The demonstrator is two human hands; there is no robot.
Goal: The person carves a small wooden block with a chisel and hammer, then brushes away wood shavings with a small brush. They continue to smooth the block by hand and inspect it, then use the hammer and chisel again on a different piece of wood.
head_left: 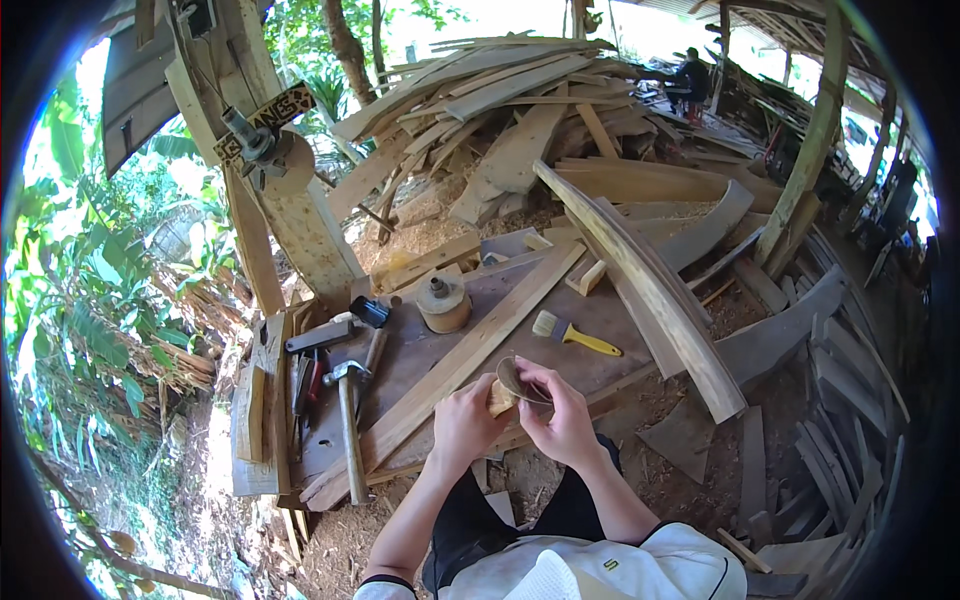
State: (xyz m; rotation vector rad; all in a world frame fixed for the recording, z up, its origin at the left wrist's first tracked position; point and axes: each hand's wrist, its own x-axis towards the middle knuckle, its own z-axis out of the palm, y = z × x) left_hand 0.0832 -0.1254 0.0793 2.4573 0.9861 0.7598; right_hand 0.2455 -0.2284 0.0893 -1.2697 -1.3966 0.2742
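Left grip point(468, 425) clasps pale wood piece point(502, 400), long axis unclear; right grip point(560, 412) pinches curved sheet point(510, 376), slanting far-left to near-right.

Cannot see all of the pale wooden piece point(501, 400), partly hidden by the hands point(466, 420) point(560, 416). Cannot make out details of the distant person point(690, 78) far beyond them, nor the whole shirt point(665, 567) below, cut by the lower edge.

Bare pale wood is being noted on the small block point(501, 400), lower centre; matt brown on the thin sheet point(511, 377); metal on the hammer head point(346, 370), left; rough wood is being observed on the piled boards point(512, 160), upper centre.
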